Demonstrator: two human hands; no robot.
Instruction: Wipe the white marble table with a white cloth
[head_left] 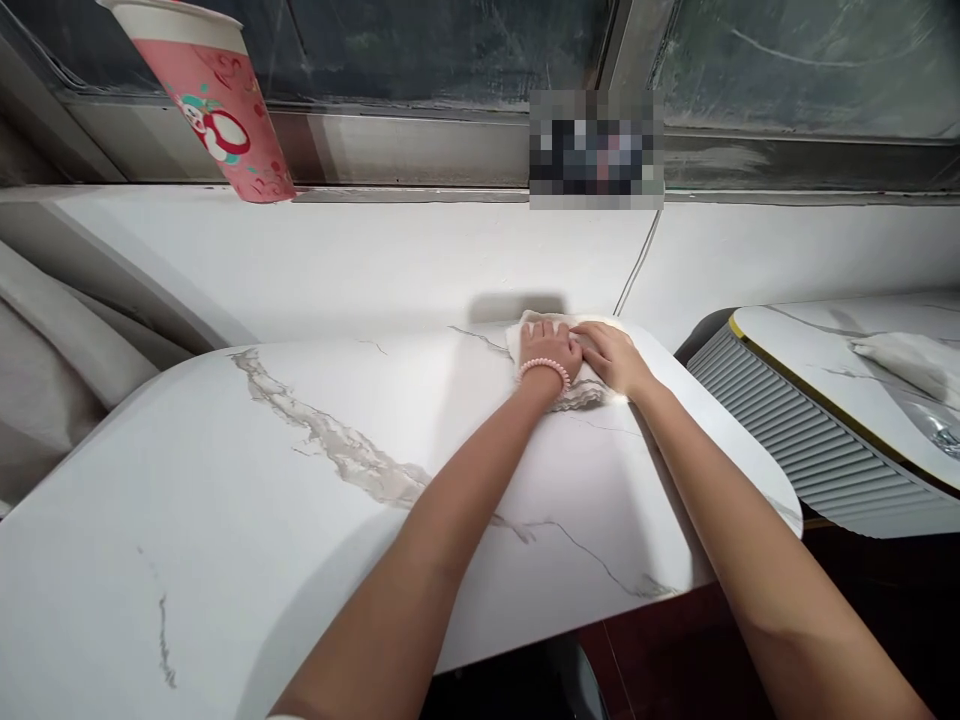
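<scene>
- A grey curtain (45,340) hung in folds at the far left, beside the table's left edge.
- A pink paper cup (217,100) with a cartoon print stood on the window ledge (405,195) at upper left, appearing tilted in the wide view.
- The white marble-patterned table (225,480) filled the middle of the view, with a grey vein running across it from the left toward the centre.
- The left hand (549,352) lay palm down on a white cloth (525,330) at the far edge of the table, close to the wall; its fingers were flat and held close together, pressing the cloth rather than gripping it. A pink bead bracelet (543,368) sat on that wrist.
- The cloth showed beyond and under both hands, spread flat on the tabletop.
- The right hand (611,355) rested just beside the left, touching it, also palm down on the cloth with the fingers extended and near one another.
- A thin cable (637,262) ran down the white wall behind the hands.
- At the right stood a second marble-topped table (810,350) with a ribbed grey side (810,450), set apart from the first by a dark gap.
- A crumpled white cloth or tissue (911,362) lay on that second top, near the right edge of the view.
</scene>
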